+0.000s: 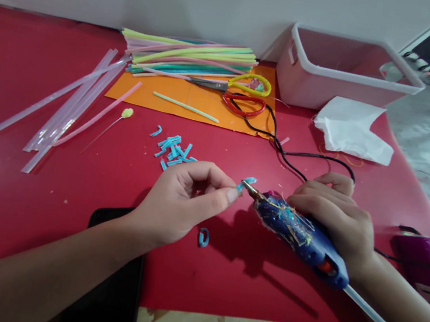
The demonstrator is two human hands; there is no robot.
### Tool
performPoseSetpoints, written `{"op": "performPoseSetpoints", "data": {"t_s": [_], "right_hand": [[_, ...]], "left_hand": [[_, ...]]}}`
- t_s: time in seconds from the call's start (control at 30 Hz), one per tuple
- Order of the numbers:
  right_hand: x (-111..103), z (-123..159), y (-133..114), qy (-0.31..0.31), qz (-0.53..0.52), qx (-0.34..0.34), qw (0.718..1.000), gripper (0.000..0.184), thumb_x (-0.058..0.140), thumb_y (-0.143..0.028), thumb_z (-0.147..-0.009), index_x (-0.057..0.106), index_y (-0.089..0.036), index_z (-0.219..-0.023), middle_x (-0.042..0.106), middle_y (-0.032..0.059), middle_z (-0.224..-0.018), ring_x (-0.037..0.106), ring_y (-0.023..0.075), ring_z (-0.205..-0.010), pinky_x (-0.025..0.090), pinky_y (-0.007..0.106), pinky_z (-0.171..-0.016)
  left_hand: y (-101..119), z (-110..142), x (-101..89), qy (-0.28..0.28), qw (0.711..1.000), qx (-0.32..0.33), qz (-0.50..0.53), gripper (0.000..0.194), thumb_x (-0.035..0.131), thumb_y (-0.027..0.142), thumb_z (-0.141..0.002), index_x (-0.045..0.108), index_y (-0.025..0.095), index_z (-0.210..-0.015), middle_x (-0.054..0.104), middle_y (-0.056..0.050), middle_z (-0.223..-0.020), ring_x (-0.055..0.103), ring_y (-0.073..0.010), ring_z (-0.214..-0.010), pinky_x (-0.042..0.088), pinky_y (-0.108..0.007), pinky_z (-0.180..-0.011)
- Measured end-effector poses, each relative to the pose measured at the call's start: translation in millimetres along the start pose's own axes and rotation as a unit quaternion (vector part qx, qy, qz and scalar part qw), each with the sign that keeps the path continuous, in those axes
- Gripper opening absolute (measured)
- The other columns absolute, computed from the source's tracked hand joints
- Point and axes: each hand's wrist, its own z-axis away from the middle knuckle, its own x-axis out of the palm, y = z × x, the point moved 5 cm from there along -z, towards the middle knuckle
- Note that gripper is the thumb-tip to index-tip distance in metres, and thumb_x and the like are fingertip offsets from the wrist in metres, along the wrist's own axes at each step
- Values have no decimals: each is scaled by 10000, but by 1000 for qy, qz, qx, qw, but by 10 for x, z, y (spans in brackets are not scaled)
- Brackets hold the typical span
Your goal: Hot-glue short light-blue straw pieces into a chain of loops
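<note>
Between thumb and forefinger, my left hand [188,200] pinches a short piece of blue pipe cleaner [250,180] that looks bent. My right hand [337,213] is wrapped round a blue hot glue gun [293,230] smeared with glue strings and coloured bits. The gun's metal nozzle touches or nearly touches the blue piece. A clear glue stick [373,312] sticks out of the gun's back end. Below my left hand lies a blue pipe cleaner loop [203,237]. Beyond that hand is a small pile of cut blue pieces [173,150], with one curved piece [156,131] apart from it.
Pipe cleaners [190,56] and scissors [226,86] lie on an orange sheet [162,102]. Clear glue sticks [73,100] are at left. A pink bin [333,82], white paper [354,131], black cord [291,167] and purple device [423,264] sit right. A black phone-like slab [109,286] is under my left forearm.
</note>
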Motion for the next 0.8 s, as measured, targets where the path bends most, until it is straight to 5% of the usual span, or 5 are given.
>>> {"op": "performPoseSetpoints", "data": {"t_s": [0.8], "right_hand": [[-10,1,13,5,-1,11,1000,56,507,-188,-937,542,-232,-941,573,-36,-657,615,161,-608,348,398,-777]], "left_hand": [[14,-7,0,-6,1000,8,-18,165,674,165,-830,616,159,-676,504,57,-592,402,-63,-524,314,-217,-504]]}}
